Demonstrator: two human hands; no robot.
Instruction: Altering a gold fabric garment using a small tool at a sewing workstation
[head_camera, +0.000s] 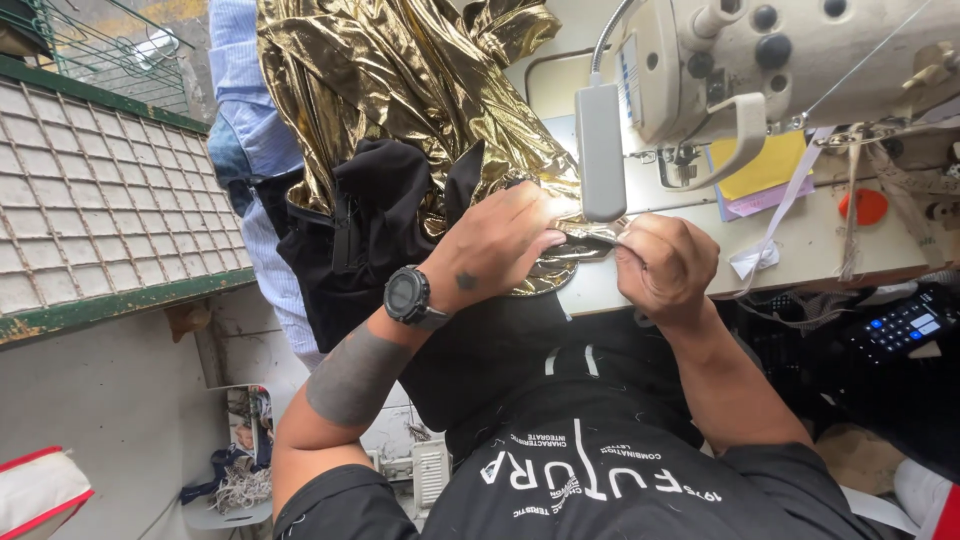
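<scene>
Gold foil fabric (400, 80) spills from the top of the view down across the pale sewing table (800, 250), its long run heading toward the sewing machine (800, 60). Both forearms reach forward, wrists bent inward. The left hand (500, 245), a black watch (407, 296) on its wrist, presses and pinches the fabric's near edge; the right hand (665, 265) is clenched on that same edge just beside it. A grey lamp head (600, 150) hangs over the spot between the hands and hides the pinched seam, so the needle area is hard to make out. Black cloth (380, 230) lies partly under the gold.
</scene>
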